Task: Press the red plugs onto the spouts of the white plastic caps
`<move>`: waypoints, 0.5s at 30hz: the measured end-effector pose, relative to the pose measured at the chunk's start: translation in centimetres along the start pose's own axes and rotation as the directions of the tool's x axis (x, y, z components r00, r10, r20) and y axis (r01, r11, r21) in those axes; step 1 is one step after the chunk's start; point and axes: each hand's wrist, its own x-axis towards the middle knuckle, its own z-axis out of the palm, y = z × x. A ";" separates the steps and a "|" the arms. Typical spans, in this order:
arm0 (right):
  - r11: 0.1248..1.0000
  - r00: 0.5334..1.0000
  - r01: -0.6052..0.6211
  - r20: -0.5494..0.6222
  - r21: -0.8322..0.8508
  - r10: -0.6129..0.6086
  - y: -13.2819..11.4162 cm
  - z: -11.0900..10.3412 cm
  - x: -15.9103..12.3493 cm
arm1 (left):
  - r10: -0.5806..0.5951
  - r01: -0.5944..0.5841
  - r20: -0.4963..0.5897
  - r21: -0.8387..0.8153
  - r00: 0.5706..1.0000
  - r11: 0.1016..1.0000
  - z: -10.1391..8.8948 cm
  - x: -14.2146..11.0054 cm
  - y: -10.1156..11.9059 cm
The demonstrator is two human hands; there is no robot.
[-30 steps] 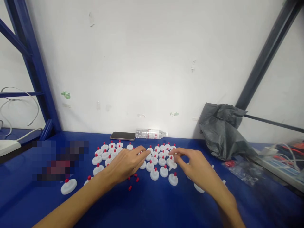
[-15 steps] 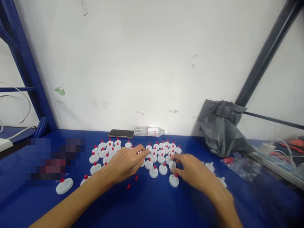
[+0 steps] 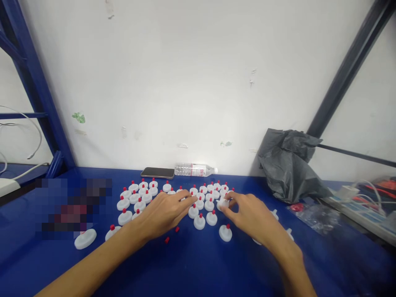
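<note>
Many white round lids with red tips stand upright in clusters on the blue table (image 3: 198,268). Between the thumb and fingers of my right hand (image 3: 249,214) is a white lid (image 3: 222,203) at the right edge of the cluster. My left hand (image 3: 170,208) reaches over the middle of the lids, palm down, its fingers stretched and the thumb apart; it hides some lids below. Just in front of the right hand stands a single red-tipped lid (image 3: 225,233). Two loose red tips (image 3: 167,240) lie near my left wrist. White lids without red tips (image 3: 274,213) show partly behind my right forearm.
Against the wall lie a phone (image 3: 157,172) and a clear plastic bottle (image 3: 194,170). To the right are a crumpled dark grey bag (image 3: 291,165), a clear plastic bag with red pieces (image 3: 318,216) and a power strip (image 3: 359,210) with cables. A blue frame post (image 3: 43,82) rises on the left.
My right hand has moved slightly away from me, bringing the white lid closer to the cluster. My left hand has hardly moved.
</note>
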 end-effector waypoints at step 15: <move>0.928 0.984 0.159 0.018 0.337 -0.175 -2.4 -1.6 -1.5 | 0.013 -0.024 -0.135 -0.077 0.991 0.997 0.5 -0.2 0.6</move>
